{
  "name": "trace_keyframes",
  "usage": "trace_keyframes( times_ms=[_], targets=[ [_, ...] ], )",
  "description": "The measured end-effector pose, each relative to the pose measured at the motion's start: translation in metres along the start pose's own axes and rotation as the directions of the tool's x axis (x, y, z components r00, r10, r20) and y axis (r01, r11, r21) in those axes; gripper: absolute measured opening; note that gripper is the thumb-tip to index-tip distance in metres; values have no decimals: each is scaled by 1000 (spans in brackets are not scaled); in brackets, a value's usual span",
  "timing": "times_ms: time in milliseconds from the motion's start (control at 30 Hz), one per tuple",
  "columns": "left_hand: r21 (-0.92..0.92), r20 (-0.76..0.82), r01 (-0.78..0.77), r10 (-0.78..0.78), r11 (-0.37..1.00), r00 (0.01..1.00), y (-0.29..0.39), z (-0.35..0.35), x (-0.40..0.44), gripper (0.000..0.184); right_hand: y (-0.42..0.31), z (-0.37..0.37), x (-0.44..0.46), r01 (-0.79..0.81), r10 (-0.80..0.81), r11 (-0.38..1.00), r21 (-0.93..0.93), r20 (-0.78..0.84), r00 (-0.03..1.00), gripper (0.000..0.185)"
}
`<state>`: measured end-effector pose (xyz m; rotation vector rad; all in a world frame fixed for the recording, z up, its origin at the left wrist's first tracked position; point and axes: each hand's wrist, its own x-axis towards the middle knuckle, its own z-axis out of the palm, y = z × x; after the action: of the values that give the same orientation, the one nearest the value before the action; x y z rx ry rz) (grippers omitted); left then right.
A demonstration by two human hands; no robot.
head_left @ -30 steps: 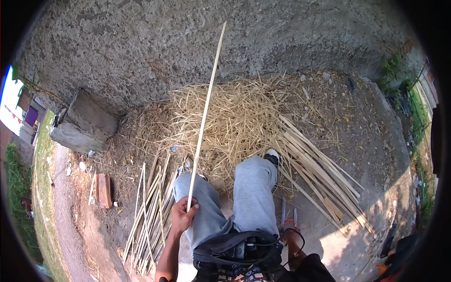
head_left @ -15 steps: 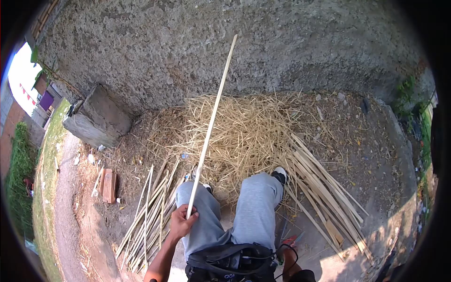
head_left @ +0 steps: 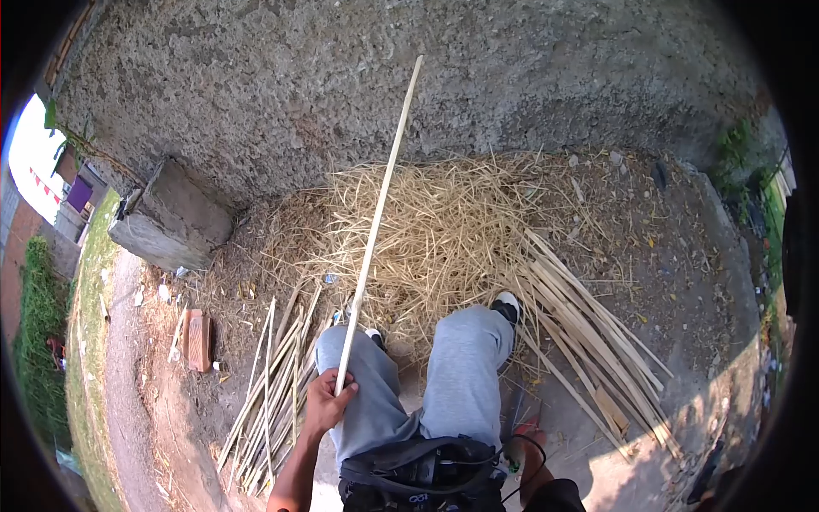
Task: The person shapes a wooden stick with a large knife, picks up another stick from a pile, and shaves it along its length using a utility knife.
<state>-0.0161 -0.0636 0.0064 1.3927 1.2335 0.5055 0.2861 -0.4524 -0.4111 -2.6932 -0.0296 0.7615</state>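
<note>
My left hand (head_left: 328,401) is closed round the lower end of a long, pale bamboo strip (head_left: 376,224), above my left thigh. The strip slants up and away, its far tip in front of the wall. Down beside my right hip is my right hand (head_left: 531,461), partly hidden by a dark cable and the bag at my waist. A red object (head_left: 530,429) lies by its fingers, too small and unclear to name. Whether that hand grips it does not show.
A heap of thin shavings (head_left: 435,226) lies against the rough wall (head_left: 478,85). Long strips lie in a bundle (head_left: 589,341) to the right and another (head_left: 273,392) to the left. A reddish-brown block (head_left: 198,340) and a concrete block (head_left: 175,218) are at the left.
My right hand has reached further down and forward to the red object. The left hand still holds the bamboo strip, little changed. The view has shifted slightly.
</note>
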Motion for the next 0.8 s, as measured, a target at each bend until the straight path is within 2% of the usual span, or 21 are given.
trace_keyframes(
  times_ms=[167,267,433,633,800],
  targets=[
    [-118,-20,-25,23,993,1000,-8,0,5,13,-6,-9,-19,44,-43,998,39,-27,999,32],
    [-71,-35,-34,32,997,999,-7,0,4,12,-4,-4,-40,75,-76,997,29,12,997,33],
    [-87,-41,-22,19,996,999,-6,-2,1,13,2,17,-63,113,-113,994,2,99,989,36],
    [-88,-52,-42,37,995,998,-14,-7,-2,12,4,24,-64,113,-117,993,34,131,984,39],
    [-96,-69,-41,34,995,997,-10,-6,-2,12,7,21,-55,103,-125,971,217,88,988,42]
  ],
)
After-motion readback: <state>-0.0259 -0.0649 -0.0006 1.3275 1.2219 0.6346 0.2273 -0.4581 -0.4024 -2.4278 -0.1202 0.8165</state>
